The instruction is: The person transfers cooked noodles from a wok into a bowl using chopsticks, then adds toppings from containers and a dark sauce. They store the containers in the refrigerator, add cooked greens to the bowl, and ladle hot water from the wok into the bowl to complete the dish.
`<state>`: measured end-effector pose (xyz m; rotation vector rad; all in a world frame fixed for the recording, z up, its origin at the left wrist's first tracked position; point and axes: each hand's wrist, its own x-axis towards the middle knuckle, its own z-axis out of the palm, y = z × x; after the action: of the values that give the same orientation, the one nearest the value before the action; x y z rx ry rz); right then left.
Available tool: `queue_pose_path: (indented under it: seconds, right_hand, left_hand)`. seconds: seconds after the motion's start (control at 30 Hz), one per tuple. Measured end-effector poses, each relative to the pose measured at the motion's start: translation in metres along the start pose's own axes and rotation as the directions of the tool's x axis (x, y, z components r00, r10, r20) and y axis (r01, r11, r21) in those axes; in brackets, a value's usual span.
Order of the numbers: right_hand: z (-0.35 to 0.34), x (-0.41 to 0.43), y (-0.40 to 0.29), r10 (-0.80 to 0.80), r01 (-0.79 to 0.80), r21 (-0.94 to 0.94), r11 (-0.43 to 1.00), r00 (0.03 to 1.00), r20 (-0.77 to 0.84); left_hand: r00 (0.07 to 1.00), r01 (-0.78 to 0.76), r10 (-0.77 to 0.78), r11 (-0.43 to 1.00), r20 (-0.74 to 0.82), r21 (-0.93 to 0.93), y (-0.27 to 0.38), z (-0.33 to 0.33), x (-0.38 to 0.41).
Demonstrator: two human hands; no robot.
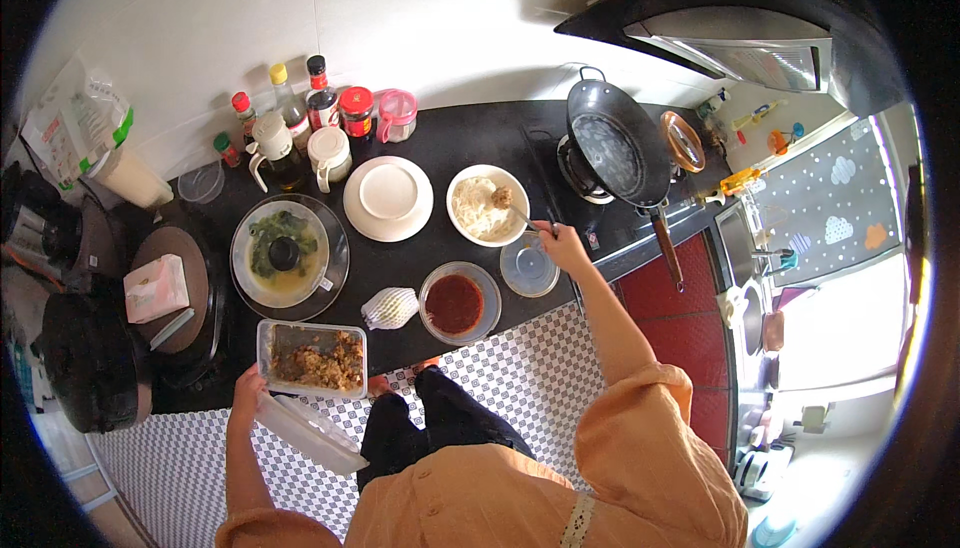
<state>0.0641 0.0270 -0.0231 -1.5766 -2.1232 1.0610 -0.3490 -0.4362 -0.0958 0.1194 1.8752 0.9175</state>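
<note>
My left hand [249,392] grips the near left corner of a clear plastic container [313,322] and its hanging hinged-looking lid [311,432]. Brown, crumbly food [330,364] fills mostly the container's right part. In my right hand [567,249] is a metal spoon [520,214], its head over a white bowl [454,207]. A brown clump [502,197] of similar food sits at the spoon's head, above pale noodle-like strands [474,210]. Nearer me is a clear bowl [491,300] of dark red sauce [454,304], with a round clear lid [529,269] beside it.
A wok [615,150] rests on the stove [577,210]. Left of the bowl are an upturned white dish [388,192], a glass-lidded dish of greens [281,252] and a white foam net [390,308]. Sauce bottles [322,98] line the wall; a tissue pack [157,287] lies left.
</note>
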Motion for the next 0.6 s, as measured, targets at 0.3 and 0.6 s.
queue_pose_path:
  seconds: [0.3, 0.6]
  right_hand:
    - [0.009, -0.032, -0.034, -0.217, 0.177, -0.444, 0.878, 0.975, -0.04]
    - [0.007, -0.037, -0.035, -0.314, 0.247, -0.445, 0.861, 0.946, -0.084]
  left_hand:
    - [0.995, -0.068, 0.06, 0.991, -0.074, -0.112, 0.002, 0.0, -0.01]
    - [0.996, -0.043, 0.035, 0.993, -0.077, -0.108, -0.005, -0.011, -0.006]
